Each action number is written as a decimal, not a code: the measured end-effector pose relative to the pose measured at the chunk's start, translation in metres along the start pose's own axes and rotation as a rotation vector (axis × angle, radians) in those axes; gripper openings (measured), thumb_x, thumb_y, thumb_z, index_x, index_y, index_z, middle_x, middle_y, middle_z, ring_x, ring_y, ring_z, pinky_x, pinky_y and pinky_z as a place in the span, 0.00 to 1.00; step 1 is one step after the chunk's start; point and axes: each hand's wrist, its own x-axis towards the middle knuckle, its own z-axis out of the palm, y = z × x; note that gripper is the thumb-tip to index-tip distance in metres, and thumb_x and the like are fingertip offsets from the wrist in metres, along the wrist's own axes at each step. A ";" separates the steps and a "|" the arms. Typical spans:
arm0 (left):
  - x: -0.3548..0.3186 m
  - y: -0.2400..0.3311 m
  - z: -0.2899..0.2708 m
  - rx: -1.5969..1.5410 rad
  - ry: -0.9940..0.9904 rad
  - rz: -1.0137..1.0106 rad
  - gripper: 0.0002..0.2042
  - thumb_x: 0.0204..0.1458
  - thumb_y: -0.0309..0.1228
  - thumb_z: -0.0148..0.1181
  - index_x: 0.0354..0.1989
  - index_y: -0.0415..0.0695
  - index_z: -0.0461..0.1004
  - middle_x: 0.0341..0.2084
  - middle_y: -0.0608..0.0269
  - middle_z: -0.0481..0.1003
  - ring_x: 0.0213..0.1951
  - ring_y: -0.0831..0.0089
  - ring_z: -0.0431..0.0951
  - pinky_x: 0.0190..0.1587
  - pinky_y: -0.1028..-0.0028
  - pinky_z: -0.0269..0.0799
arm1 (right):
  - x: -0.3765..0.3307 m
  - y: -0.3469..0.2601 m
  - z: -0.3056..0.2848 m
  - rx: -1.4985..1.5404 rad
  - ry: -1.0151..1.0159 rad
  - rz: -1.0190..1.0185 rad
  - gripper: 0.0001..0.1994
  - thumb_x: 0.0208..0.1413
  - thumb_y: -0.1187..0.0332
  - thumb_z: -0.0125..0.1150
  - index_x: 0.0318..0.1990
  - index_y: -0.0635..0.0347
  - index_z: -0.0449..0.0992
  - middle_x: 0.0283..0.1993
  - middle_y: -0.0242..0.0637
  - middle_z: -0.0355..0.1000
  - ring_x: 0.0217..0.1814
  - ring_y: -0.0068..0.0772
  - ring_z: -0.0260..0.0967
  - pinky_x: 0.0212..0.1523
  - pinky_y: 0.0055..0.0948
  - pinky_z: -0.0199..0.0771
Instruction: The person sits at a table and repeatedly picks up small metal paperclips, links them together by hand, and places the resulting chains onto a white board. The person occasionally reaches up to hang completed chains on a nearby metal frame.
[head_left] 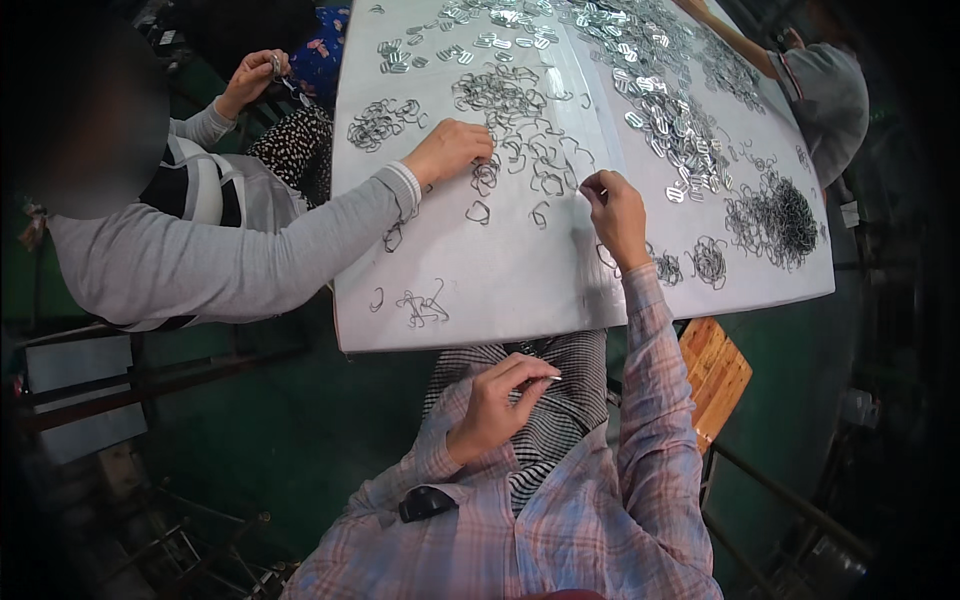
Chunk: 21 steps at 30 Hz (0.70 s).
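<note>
Above my lap, my left hand [503, 398] is closed in a pinch on a small shiny metal piece [553, 378], mostly hidden by the fingertips. My right hand [618, 215] reaches over the white table [500, 290], thumb and fingers pressed together. What it pinches, if anything, is too small to make out. Just left of those fingertips lie loose bent wire hooks [550, 180], scattered singly and in small clumps. Small wire heaps [709, 262] rest to the right of my right wrist. Flat slotted metal buckles [690, 155] are spread beyond it.
At the left, a co-worker's hand [452, 152] touches the wire hooks; their other hand [255, 78] holds metal pieces. Another person's arm [740, 42] reaches in at the far right. A dense wire pile [785, 220] sits near the right edge. A wooden stool [712, 375] stands below.
</note>
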 end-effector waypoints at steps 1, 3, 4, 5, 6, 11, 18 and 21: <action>0.002 0.001 0.000 0.006 0.003 0.008 0.08 0.50 0.16 0.62 0.38 0.39 0.79 0.36 0.57 0.79 0.36 0.68 0.81 0.35 0.75 0.78 | 0.003 0.000 -0.001 0.045 -0.032 0.005 0.02 0.53 0.70 0.62 0.32 0.58 0.78 0.34 0.40 0.75 0.36 0.45 0.74 0.36 0.39 0.72; 0.003 0.003 0.001 0.014 -0.012 -0.011 0.08 0.50 0.16 0.62 0.38 0.39 0.79 0.36 0.57 0.79 0.36 0.69 0.81 0.35 0.75 0.78 | 0.003 -0.003 0.008 0.043 -0.142 0.017 0.03 0.50 0.70 0.65 0.31 0.59 0.80 0.34 0.41 0.76 0.37 0.46 0.74 0.38 0.39 0.72; 0.004 0.003 0.000 0.019 -0.014 -0.008 0.08 0.50 0.16 0.62 0.39 0.39 0.79 0.36 0.57 0.79 0.36 0.69 0.81 0.35 0.75 0.78 | 0.005 -0.003 0.015 -0.009 -0.181 0.021 0.03 0.49 0.71 0.65 0.31 0.58 0.80 0.34 0.41 0.75 0.37 0.46 0.74 0.38 0.40 0.73; 0.005 0.003 0.000 0.023 -0.016 -0.004 0.09 0.50 0.17 0.62 0.39 0.39 0.79 0.36 0.57 0.79 0.36 0.69 0.81 0.35 0.75 0.78 | 0.007 -0.004 0.023 -0.062 -0.219 0.024 0.03 0.48 0.72 0.64 0.32 0.57 0.80 0.35 0.41 0.75 0.38 0.47 0.74 0.39 0.40 0.73; 0.004 0.002 0.001 0.012 -0.019 -0.004 0.09 0.50 0.17 0.62 0.39 0.40 0.79 0.36 0.57 0.79 0.36 0.68 0.81 0.36 0.75 0.77 | 0.004 -0.004 0.027 -0.139 -0.209 -0.037 0.05 0.48 0.72 0.61 0.34 0.56 0.79 0.39 0.43 0.74 0.40 0.48 0.74 0.39 0.43 0.73; 0.006 0.004 -0.001 0.010 -0.021 -0.026 0.10 0.50 0.17 0.62 0.40 0.40 0.80 0.36 0.57 0.79 0.36 0.69 0.81 0.37 0.75 0.76 | 0.011 0.018 0.040 -0.190 -0.377 -0.274 0.07 0.52 0.76 0.52 0.38 0.59 0.73 0.41 0.46 0.71 0.41 0.50 0.73 0.40 0.46 0.72; 0.011 -0.002 -0.003 -0.002 -0.027 -0.090 0.10 0.49 0.16 0.63 0.39 0.39 0.81 0.35 0.57 0.80 0.36 0.71 0.82 0.39 0.75 0.78 | -0.020 -0.001 0.013 0.026 -0.313 -0.255 0.11 0.51 0.81 0.48 0.41 0.61 0.73 0.37 0.48 0.68 0.38 0.55 0.71 0.36 0.44 0.70; 0.010 -0.010 -0.004 0.018 0.002 -0.051 0.09 0.51 0.18 0.62 0.41 0.40 0.80 0.37 0.58 0.80 0.35 0.72 0.81 0.36 0.76 0.77 | -0.053 -0.025 -0.010 -0.144 -0.218 -0.182 0.12 0.52 0.82 0.51 0.43 0.60 0.74 0.36 0.47 0.68 0.37 0.55 0.71 0.34 0.44 0.69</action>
